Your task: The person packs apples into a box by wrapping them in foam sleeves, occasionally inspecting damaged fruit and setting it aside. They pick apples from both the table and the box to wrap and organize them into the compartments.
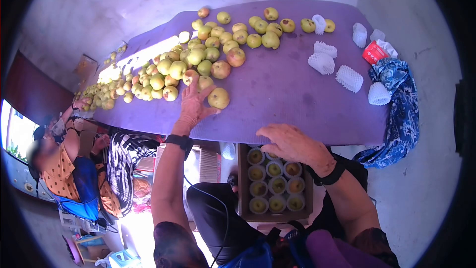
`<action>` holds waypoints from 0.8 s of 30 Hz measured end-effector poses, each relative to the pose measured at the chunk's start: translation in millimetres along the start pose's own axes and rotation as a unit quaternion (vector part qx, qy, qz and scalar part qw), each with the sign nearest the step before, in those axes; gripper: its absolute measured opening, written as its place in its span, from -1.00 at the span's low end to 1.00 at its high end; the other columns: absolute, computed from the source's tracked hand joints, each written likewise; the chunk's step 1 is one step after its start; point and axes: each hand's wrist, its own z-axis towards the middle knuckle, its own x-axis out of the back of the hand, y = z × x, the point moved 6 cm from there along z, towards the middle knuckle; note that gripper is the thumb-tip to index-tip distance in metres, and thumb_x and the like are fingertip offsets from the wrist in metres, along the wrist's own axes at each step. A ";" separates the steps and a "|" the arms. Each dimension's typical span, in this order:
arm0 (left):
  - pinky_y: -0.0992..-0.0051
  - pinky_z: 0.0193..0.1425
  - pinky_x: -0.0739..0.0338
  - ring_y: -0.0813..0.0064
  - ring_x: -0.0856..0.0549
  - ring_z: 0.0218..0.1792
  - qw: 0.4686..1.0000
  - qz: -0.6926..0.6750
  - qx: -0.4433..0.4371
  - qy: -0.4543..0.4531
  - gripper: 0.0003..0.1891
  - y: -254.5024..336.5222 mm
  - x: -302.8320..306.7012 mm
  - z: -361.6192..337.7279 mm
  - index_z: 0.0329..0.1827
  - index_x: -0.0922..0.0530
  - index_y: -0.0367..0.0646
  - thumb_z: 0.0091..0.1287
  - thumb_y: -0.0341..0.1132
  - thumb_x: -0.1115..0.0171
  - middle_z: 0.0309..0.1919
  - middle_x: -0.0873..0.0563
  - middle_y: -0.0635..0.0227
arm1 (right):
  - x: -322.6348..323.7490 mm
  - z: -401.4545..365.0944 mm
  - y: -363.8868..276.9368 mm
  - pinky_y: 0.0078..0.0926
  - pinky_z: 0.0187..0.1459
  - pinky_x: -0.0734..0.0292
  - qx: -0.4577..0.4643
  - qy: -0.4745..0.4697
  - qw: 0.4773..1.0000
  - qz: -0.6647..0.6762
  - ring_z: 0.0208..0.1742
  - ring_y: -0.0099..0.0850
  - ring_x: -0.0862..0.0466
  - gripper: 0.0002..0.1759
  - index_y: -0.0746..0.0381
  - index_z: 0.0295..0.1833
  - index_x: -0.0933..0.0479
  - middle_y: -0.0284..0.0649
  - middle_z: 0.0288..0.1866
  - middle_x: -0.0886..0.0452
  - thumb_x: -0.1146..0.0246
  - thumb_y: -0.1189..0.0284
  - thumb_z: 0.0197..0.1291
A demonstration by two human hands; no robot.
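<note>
My left hand [192, 106] reaches over the table with its fingers spread. Its fingertips are at the near edge of a heap of yellow-green apples [177, 69]. One larger apple [218, 98] lies between its thumb and fingers, not visibly gripped. My right hand [292, 142] hovers by the table's front edge, fingers stretched out, holding nothing I can see. Below it stands a cardboard box [243, 183] with rows of apples in white foam nets, such as one netted apple [277, 185]. My right hand hides part of the box's back row.
A purple cover [277, 89] lies on the table. Loose foam nets [349, 78] and a red tissue pack [374, 52] are at the right, beside a blue patterned cloth [404, 99]. Another person [62, 168] sits at the left, one hand [81, 103] at the far apples.
</note>
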 end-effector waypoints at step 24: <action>0.27 -0.04 -0.65 0.11 -0.66 0.02 0.834 -0.526 0.162 -0.044 -0.32 69.0 31.2 -23.6 0.15 -0.45 -0.30 0.01 -0.16 -0.53 0.07 -0.59 0.05 | 26.4 20.7 26.7 -0.11 0.10 -0.45 -0.029 0.125 0.992 0.006 0.08 -0.03 -0.57 -0.61 0.28 0.05 -0.48 0.01 -0.02 -0.58 -0.27 0.37 0.12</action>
